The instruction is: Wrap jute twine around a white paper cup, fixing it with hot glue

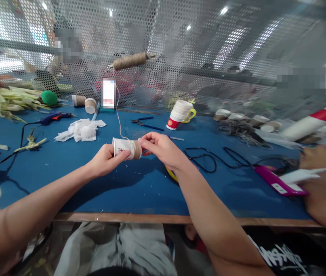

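A white paper cup (122, 145), lying on its side in the air above the blue table, is gripped by my left hand (107, 157) around its rim end. Brown twine (137, 149) is wound in a band about the base end of the cup. My right hand (158, 147) has its fingers closed at that base end, against the wound band; what the fingertips pinch is hidden. From the cup a loose strand (118, 111) runs up to a twine spool (130, 61) mounted on the perforated metal screen.
Pliers (148, 124), stacked paper cups (178, 113), crumpled white plastic (81, 130) and a glue gun (56, 118) lie on the blue table (99, 195). A phone (108, 94) stands at the back. At right, another person's hand (320, 165) is beside a purple power strip (279, 180).
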`<move>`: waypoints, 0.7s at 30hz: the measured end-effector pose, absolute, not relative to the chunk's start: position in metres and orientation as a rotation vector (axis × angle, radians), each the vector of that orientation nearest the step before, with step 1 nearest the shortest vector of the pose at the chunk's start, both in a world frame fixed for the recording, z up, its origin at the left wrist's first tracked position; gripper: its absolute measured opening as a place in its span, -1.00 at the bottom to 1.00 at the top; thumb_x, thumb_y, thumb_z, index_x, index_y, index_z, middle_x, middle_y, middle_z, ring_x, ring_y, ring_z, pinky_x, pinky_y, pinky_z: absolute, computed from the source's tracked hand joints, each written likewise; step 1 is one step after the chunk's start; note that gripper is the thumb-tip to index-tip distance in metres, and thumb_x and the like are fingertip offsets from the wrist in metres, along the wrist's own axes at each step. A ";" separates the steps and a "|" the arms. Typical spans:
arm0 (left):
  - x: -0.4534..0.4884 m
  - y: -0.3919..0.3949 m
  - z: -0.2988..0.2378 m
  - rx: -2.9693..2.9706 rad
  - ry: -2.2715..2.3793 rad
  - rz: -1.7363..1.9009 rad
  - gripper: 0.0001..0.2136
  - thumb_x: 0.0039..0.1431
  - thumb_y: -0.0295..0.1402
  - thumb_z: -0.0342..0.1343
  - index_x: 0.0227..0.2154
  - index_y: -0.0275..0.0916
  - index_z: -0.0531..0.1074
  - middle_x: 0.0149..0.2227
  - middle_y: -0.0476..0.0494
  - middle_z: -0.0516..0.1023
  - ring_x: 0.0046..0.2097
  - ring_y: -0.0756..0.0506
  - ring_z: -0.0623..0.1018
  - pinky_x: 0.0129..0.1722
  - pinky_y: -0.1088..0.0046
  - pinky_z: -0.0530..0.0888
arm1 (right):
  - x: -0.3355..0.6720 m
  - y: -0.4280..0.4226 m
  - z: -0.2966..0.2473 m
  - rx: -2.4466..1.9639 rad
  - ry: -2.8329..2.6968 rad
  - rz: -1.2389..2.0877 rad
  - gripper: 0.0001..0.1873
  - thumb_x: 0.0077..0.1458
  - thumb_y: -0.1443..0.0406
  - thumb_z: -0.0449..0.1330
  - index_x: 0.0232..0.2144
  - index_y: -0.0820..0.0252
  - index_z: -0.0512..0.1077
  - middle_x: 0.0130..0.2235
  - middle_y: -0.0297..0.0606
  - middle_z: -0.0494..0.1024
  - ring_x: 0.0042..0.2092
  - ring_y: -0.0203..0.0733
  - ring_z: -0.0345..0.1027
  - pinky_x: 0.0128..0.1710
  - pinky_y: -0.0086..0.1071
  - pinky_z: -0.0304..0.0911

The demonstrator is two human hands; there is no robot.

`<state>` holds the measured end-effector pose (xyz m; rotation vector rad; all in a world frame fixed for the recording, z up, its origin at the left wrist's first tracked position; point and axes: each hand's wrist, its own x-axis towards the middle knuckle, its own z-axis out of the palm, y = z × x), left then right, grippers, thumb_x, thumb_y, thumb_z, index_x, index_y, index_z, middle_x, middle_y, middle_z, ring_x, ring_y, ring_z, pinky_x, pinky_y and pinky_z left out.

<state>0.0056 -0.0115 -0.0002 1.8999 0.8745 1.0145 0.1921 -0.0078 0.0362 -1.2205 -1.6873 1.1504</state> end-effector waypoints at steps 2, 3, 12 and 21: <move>0.005 -0.013 0.000 1.984 0.872 0.991 -0.72 0.10 -0.26 -0.03 -0.46 -0.37 0.47 -0.50 -0.09 0.48 -0.44 -0.01 0.41 -0.41 0.53 0.34 | 0.191 -0.007 0.034 -1.242 -1.629 1.175 -0.71 -0.08 0.10 0.19 -0.46 0.18 0.27 -0.47 -0.29 0.43 -0.44 -0.30 0.30 -0.40 -0.36 0.26; 0.005 -0.013 0.000 2.017 0.858 0.982 -0.72 0.10 -0.26 -0.02 -0.46 -0.38 0.47 -0.51 -0.09 0.47 -0.45 -0.01 0.41 -0.42 0.53 0.34 | 0.190 -0.006 0.033 -1.252 -1.611 1.184 -0.72 -0.09 0.11 0.19 -0.48 0.18 0.26 -0.49 -0.31 0.42 -0.46 -0.31 0.30 -0.42 -0.36 0.26; 0.009 -0.007 0.000 1.320 0.812 0.996 -0.68 -0.10 -0.18 0.18 -0.38 -0.37 0.50 -0.44 -0.14 0.54 -0.43 -0.02 0.46 -0.36 0.48 0.39 | 0.183 -0.010 0.033 -1.166 -1.675 1.075 -0.85 -0.11 0.27 0.20 -0.51 0.20 0.28 -0.53 -0.41 0.34 -0.50 -0.38 0.20 -0.46 -0.41 0.20; 0.011 -0.007 -0.002 1.152 0.827 1.029 -0.68 -0.21 -0.20 0.27 -0.44 -0.38 0.52 -0.49 -0.11 0.55 -0.47 0.01 0.47 -0.38 0.50 0.38 | 0.188 -0.006 0.034 -1.319 -1.795 0.712 -0.85 0.03 0.30 0.00 -0.42 0.21 0.36 -0.44 -0.29 0.41 -0.41 -0.29 0.27 -0.38 -0.37 0.18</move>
